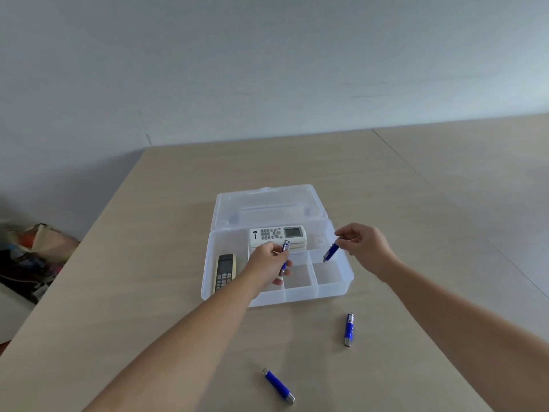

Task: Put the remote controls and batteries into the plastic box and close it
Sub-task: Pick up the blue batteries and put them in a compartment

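Observation:
A clear plastic box lies open on the table, its lid tipped back. Inside, a white remote rests on top of another at the back, and a dark-faced beige remote lies in the left compartment. My left hand holds a blue battery above the middle of the box. Over the right small compartments, my right hand pinches a second blue battery that hangs tilted. Two more blue batteries lie on the table in front of the box, one at the right, one nearer me.
The light wooden table stands against a pale wall, and its left edge runs diagonally. Bags and clutter sit on the floor at the far left. A seam crosses the tabletop at the right.

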A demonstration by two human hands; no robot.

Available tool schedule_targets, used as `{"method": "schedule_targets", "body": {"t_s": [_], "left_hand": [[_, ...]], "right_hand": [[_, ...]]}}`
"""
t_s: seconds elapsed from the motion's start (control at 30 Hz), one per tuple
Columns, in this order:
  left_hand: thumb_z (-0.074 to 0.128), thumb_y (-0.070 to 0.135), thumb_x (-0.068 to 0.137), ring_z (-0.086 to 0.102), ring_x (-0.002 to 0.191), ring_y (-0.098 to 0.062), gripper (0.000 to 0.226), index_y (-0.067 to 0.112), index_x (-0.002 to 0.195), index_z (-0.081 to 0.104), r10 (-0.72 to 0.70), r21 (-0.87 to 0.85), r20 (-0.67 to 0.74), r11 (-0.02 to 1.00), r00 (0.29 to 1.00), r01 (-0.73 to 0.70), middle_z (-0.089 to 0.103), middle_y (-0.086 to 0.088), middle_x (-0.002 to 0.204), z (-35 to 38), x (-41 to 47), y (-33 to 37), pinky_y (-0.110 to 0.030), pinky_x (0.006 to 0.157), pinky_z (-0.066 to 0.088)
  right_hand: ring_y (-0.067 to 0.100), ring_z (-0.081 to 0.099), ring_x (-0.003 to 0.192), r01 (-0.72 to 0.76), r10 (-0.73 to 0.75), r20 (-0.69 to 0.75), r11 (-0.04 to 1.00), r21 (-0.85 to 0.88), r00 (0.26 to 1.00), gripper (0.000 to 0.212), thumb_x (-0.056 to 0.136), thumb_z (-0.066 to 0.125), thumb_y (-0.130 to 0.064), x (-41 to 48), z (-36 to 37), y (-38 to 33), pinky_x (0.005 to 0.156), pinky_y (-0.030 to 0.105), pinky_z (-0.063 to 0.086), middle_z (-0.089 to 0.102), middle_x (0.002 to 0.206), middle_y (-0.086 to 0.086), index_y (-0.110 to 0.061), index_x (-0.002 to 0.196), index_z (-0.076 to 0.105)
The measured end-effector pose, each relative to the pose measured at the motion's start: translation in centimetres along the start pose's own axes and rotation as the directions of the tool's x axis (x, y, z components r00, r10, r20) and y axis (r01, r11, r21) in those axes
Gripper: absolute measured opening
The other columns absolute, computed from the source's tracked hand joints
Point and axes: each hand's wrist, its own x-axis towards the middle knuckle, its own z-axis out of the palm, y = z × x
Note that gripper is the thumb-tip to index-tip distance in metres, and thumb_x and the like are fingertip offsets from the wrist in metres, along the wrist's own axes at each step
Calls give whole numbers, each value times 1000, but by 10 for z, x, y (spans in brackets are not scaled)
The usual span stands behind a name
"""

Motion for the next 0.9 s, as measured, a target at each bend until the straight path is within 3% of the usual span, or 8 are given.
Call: {"method": "schedule_targets", "body": {"t_s": [0.07, 0.17, 0.27, 0.37, 0.5, 0.67, 0.8, 0.9], "left_hand": [[47, 14, 98, 65, 68, -14, 6, 12, 96, 52, -37, -63, 26, 997, 999, 39, 57, -2, 82, 6, 9, 4, -23, 49, 52], [52, 14, 95, 60, 79, -20, 7, 13, 89, 56, -60, -76, 30, 995, 998, 62, 55, -2, 80, 12, 25, 6, -31, 59, 55], [54, 17, 94, 59, 82, -17, 6, 16, 89, 58, -48, -5, 18, 999, 999, 48, 59, -2, 88, 15, 39, 7, -30, 62, 52], [48, 18, 97, 62, 75, -18, 7, 13, 94, 52, -103, -110, 90, 988, 991, 113, 56, -5, 88, 15, 49, 9, -35, 63, 55], [45, 17, 100, 51, 55, -14, 16, 13, 108, 59, -99, -68, 141, 992, 985, 109, 47, -4, 74, 17, 58, 10, -25, 51, 49], [51, 14, 96, 43, 56, -10, 27, 10, 119, 67, -24, 347, 167, 937, 986, -36, 51, 1, 63, 12, 70, 3, -24, 62, 40], [53, 10, 94, 50, 66, -12, 28, 10, 117, 68, -49, 489, 249, 868, 967, -82, 63, -1, 74, 7, 73, 7, -23, 71, 41], [69, 11, 84, 55, 79, -13, 22, 11, 106, 69, 60, 473, 190, 869, 980, -145, 68, -6, 95, 4, 76, 8, -21, 68, 44]], "right_hand": [[19, 63, 79, -27, 27, -2, 999, 18, 1000, 16, 79, 70, -11, 9, -1, 0, 80, 39, 54, 71, 92, 5, -27, 81, 66], [20, 61, 78, -59, 59, 13, 998, -2, 998, 13, 79, 71, -11, 21, 0, 2, 81, 41, 54, 71, 90, 6, -21, 86, 67], [19, 58, 73, -45, 62, 110, 988, -146, 992, 16, 79, 70, -10, 30, 4, 4, 64, 29, 49, 66, 80, 0, -14, 94, 66], [19, 58, 72, 39, 46, 230, 935, -352, 972, 15, 79, 71, -12, 38, 12, 3, 60, 24, 46, 66, 81, -1, -11, 94, 67], [19, 62, 82, 224, 93, 388, 684, -694, 917, 17, 79, 71, -19, 48, 28, 7, 76, 30, 51, 70, 99, 2, -17, 95, 69], [17, 50, 65, 430, 88, 458, 227, -874, 884, 5, 87, 59, -17, 50, 45, 20, 77, 25, 27, 65, 76, -4, -18, 83, 61], [21, 48, 71, 472, 15, 473, 26, -881, 881, 37, 84, 56, -7, 47, 52, 29, 80, 29, 25, 47, 56, -5, -19, 56, 35], [21, 40, 78, 500, 17, 500, -30, -866, 866, 33, 82, 57, -4, 46, 57, 35, 93, 30, 30, 69, 84, -2, -19, 59, 38]]}}
